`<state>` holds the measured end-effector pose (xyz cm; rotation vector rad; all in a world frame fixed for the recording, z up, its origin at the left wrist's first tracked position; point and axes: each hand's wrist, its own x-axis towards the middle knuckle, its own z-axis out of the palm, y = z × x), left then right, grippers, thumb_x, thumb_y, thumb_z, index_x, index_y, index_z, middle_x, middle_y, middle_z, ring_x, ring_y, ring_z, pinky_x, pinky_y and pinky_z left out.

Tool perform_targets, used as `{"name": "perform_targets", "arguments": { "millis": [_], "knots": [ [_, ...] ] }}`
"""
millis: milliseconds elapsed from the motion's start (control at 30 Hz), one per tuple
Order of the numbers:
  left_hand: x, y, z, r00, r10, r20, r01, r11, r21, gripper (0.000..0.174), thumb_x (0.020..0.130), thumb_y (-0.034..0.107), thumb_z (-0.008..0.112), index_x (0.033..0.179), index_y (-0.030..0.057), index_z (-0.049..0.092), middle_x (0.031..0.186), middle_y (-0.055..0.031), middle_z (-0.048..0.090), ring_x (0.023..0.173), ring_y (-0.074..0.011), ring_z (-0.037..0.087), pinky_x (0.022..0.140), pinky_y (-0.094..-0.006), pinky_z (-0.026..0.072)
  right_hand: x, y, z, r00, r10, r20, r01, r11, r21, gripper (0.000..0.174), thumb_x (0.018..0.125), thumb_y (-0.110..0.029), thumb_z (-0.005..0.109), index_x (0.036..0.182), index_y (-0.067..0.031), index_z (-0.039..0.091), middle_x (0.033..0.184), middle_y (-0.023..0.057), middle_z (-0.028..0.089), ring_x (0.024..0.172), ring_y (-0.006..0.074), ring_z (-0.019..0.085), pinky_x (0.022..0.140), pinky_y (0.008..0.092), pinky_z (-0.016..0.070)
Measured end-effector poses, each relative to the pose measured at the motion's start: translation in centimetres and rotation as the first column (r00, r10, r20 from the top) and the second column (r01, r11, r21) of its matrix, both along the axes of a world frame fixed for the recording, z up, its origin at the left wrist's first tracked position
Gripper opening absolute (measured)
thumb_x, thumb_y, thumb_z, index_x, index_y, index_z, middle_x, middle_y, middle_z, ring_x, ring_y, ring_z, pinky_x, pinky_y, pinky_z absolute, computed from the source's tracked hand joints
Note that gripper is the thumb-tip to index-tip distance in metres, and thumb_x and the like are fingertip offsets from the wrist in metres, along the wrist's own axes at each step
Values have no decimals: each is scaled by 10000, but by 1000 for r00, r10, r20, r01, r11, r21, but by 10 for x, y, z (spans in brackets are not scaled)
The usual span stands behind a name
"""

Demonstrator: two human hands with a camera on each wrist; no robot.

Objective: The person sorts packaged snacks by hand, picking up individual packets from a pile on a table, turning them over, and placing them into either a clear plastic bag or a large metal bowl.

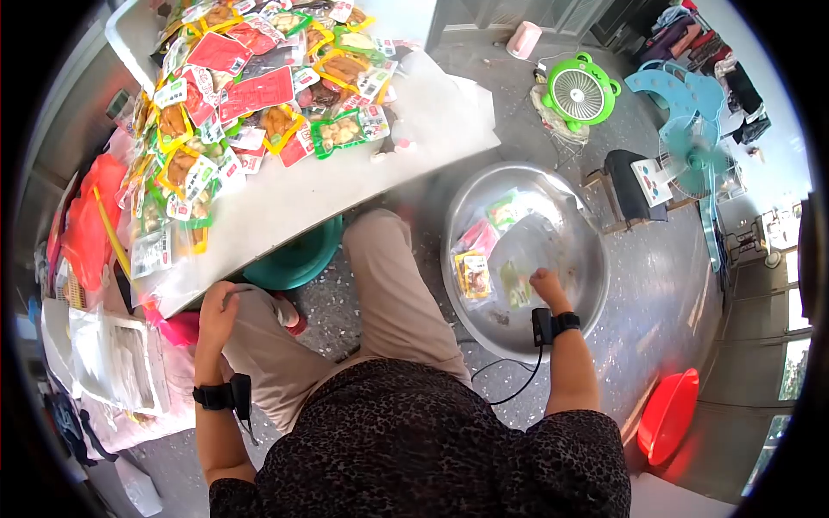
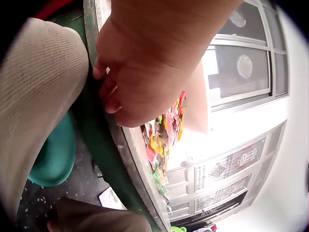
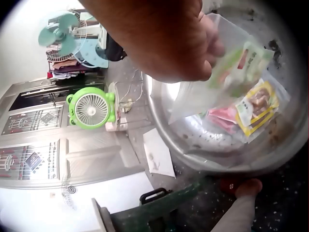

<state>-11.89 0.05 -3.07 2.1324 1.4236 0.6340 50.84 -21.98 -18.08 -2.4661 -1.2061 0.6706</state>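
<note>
My right hand (image 1: 548, 289) is over the big metal basin (image 1: 590, 302), its fingers curled on the edge of a clear plastic bag (image 3: 190, 99) with a green-and-white packet (image 3: 241, 67) in it. Below the bag in the right wrist view lie a yellow-edged packet (image 3: 260, 107) and a pink one (image 3: 224, 118). My left hand (image 1: 218, 315) is beside the table edge (image 1: 194, 298) near my knee, fingers loosely bent, with nothing seen in them. In the left wrist view this hand (image 2: 145, 72) covers part of that edge.
Many colourful snack packets (image 1: 259, 91) are heaped on the white table (image 1: 328, 186). A teal basin (image 1: 298, 259) is under the table. A green fan (image 1: 580, 93), a black-covered stool (image 1: 635, 186) and a standing fan (image 1: 695, 160) are beyond the metal basin. A red basin (image 1: 669, 416) leans at right.
</note>
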Motion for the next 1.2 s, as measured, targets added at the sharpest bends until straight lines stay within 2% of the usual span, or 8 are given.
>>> {"name": "perform_targets", "arguments": {
  "millis": [333,400,567,700,767,867,967,1200],
  "knots": [
    [-18,-19,-14,991,45,-124,-16,974,228,168,619,-2,531,785,-6,508,917,-177,498,884,-325,465,785,-357,371,17,-82,-78,966,-258,32,259,954,-152,149,680,-143,475,706,-9,536,717,237,542,705,392,527,629,420,429],
    [-18,-19,-17,992,55,-118,-25,969,244,159,614,5,536,772,0,512,924,-171,502,889,-323,465,788,-368,367,-1,-69,-79,980,-194,-34,183,960,-212,145,689,-141,494,742,-13,535,666,163,559,619,289,568,541,365,451],
    [-23,-17,-21,988,68,-136,-36,973,229,159,612,45,551,768,25,527,953,-140,510,925,-313,458,819,-379,346,-36,8,9,789,-319,-526,197,941,-276,112,723,-131,495,788,-40,508,612,35,511,508,120,512,433,235,415],
    [-27,-20,-26,982,108,-156,-68,968,242,172,606,71,570,774,46,544,972,-128,513,970,-306,444,852,-378,325,-60,84,161,806,-7,-591,150,969,194,117,765,-191,516,814,-88,540,788,9,565,752,103,518,650,240,408],
    [-26,-21,-27,983,115,-146,-76,965,253,171,606,74,573,773,49,548,971,-126,514,971,-304,445,852,-380,328,-84,111,251,794,292,-534,76,822,564,174,778,-234,528,854,-79,544,943,57,560,902,158,506,758,279,384],
    [-27,-22,-24,984,118,-136,-79,961,265,177,604,90,578,778,60,559,964,-123,519,975,-300,446,852,-383,332,-115,136,379,250,924,-289,-222,345,912,419,773,-375,509,1030,-44,508,1220,175,355,1155,309,298,932,425,258],
    [-28,-24,-22,983,119,-139,-77,959,271,195,600,113,584,788,68,565,954,-120,522,976,-298,446,854,-381,333,-183,126,483,-1,994,-110,-269,106,957,439,721,-353,555,1074,-100,494,1315,140,206,1239,318,16,963,530,17],
    [-36,-28,-22,990,97,-98,-67,961,268,206,601,114,580,799,63,551,949,-125,520,976,-298,447,857,-380,333,-262,126,495,-167,983,75,-470,-146,870,452,727,-357,550,1084,-90,475,1302,143,225,1218,316,69,946,504,68]
  ]
}}
